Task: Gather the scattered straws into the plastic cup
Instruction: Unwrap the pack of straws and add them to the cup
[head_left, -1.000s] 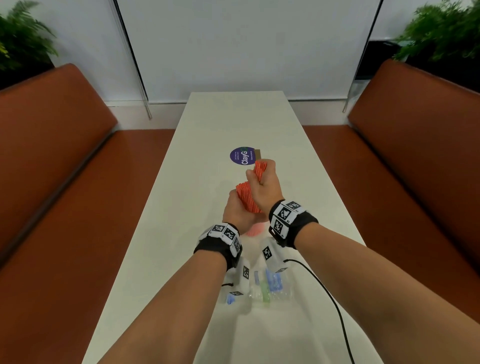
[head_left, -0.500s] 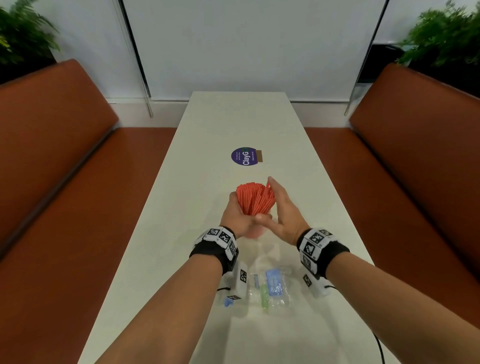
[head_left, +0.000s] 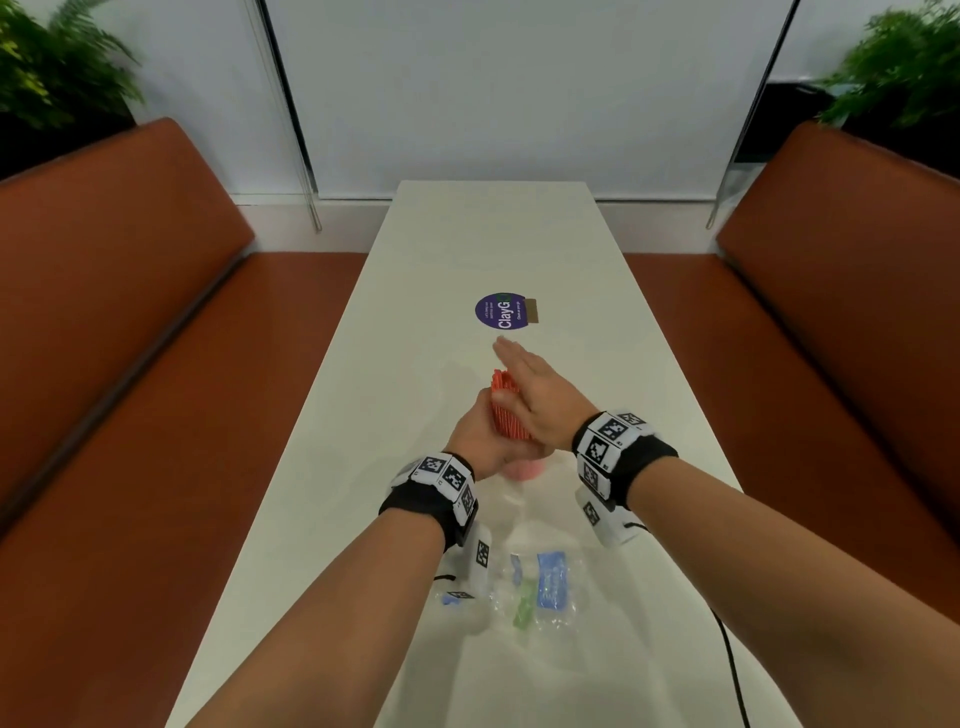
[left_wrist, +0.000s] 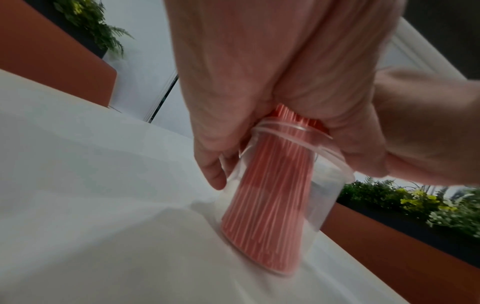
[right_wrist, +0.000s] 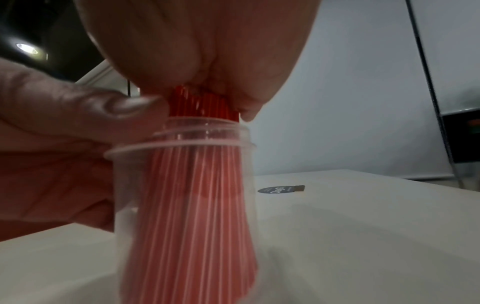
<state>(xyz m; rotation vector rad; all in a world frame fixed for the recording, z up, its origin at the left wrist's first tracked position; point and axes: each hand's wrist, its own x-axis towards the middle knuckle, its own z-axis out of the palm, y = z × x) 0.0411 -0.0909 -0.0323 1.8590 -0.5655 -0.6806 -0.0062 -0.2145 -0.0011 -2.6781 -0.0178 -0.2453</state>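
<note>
Plastic cup (right_wrist: 182, 205): clear, ribbed below the rim, stood on the white table (head_left: 493, 234), slightly tilted as seen in the left wrist view. It is gripped by the left hand (head_left: 480, 441), whose thumb and fingers (left_wrist: 213, 172) are curled round its upper wall just under the rim.

Straws (left_wrist: 267, 205): a dense red-orange bundle, held inside the cup, the lower ends spread out against its base, the upper ends gathered and projecting above the rim. No loose straws can be seen on the table.

Right hand (head_left: 540, 400): laid flat over the tops of the straws, its fingers (head_left: 511, 353) straight and extended forward; the palm is pressed onto the straw ends, nothing being grasped.

Round purple sticker (head_left: 501, 310): fixed to the table beyond the hands, well apart from the cup.

Crumpled clear plastic packaging (head_left: 540, 587), with blue and green parts: lain on the near part of the table between the forearms.

Black cable (head_left: 730, 660): trailed over the table beside the right forearm.

Brown upholstered benches (head_left: 130, 312): set on both sides of the table, with green plants (head_left: 57, 67) behind them.
</note>
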